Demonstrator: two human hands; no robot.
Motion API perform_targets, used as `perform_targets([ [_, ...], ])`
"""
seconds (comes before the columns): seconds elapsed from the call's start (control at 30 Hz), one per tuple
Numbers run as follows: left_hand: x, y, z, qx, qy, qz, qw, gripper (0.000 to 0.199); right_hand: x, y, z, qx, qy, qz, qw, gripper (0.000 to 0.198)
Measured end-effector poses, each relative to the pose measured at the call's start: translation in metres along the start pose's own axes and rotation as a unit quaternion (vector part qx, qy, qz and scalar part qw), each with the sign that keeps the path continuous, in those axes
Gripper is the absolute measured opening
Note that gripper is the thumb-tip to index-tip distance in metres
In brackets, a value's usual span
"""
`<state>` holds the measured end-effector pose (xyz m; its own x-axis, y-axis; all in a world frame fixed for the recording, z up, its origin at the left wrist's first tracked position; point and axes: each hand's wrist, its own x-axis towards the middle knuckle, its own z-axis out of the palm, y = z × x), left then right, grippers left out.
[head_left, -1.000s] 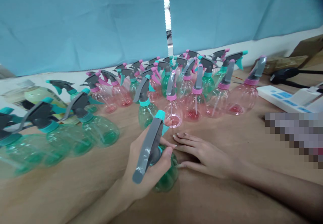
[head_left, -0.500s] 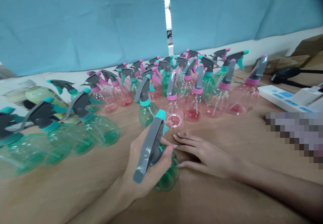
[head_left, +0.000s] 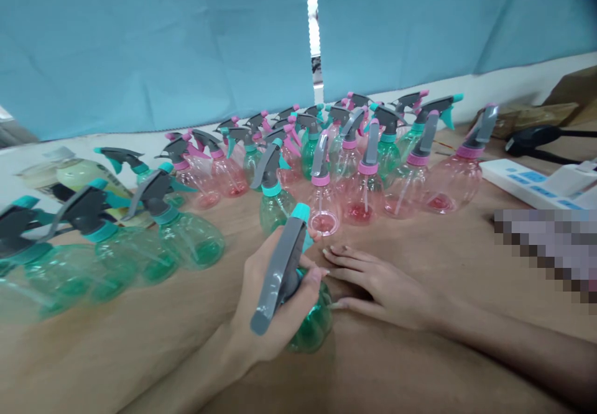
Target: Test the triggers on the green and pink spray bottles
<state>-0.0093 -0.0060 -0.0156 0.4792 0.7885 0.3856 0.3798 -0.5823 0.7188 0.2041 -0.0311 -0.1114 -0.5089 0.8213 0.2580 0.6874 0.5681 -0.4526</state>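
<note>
One green spray bottle (head_left: 313,327) is at the near middle of the bench (head_left: 396,367), gripped in the left hand (head_left: 252,289). The thumb and fingers wrap the neck region below the grey sprayer head (head_left: 282,268), whose turquoise nozzle (head_left: 302,212) points toward the far side. Whether the base bears fully on the bench cannot be confirmed. The right hand (head_left: 385,285) is open, palm down on the bench with fingers spread, its fingertips just beside the bottle; contact with the bottle cannot be determined.

Handling characteristics (judged): the bottle should be light, with its bulk low in the rounded body. The head appears to be stiff plastic. The clear body is likely thin-walled; it may flex under squeezing, and its glossy surface may slip. The fill level cannot be read, so treat weight as uncertain.

Grip point: take hold at the neck, directly below the head. Keep fingers off the turquoise trigger (head_left: 308,240), likely the most easily displaced part. Support the body lightly where steadying is required.

Clearance: a second green bottle (head_left: 276,210) and a pink bottle (head_left: 323,209) stand immediately beyond; both are likely to tip if struck.
</note>
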Motion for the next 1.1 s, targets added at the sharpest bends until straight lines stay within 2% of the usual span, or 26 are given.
perform_targets([
  [0.37, 0.0005, 0.0037, -0.0019, -0.05, -0.01, 0.013, 0.999, 0.013, 0.0015, -0.003, -0.0033, -0.017, -0.014, 0.002, 1.0, 0.059],
  [0.77, 0.0024, 0.0037, -0.0026, 0.001, 0.003, 0.053, 0.999, 0.003, -0.0002, -0.0008, -0.0015, -0.014, -0.018, 0.004, 1.0, 0.058],
  [0.83, 0.0015, 0.0011, -0.001, 0.011, 0.009, 0.047, 0.999, 0.004, 0.0, -0.0004, -0.001, -0.017, -0.017, 0.003, 1.0, 0.058],
  [0.97, -0.0014, 0.0008, 0.0018, 0.002, 0.014, 0.013, 1.0, 0.021, 0.001, 0.0005, -0.0001, -0.024, -0.021, -0.002, 0.999, 0.058],
  [1.1, -0.0021, 0.0052, 0.0019, -0.003, 0.001, -0.019, 1.0, 0.024, 0.0009, 0.0008, -0.0003, -0.02, -0.019, -0.001, 1.0, 0.058],
])
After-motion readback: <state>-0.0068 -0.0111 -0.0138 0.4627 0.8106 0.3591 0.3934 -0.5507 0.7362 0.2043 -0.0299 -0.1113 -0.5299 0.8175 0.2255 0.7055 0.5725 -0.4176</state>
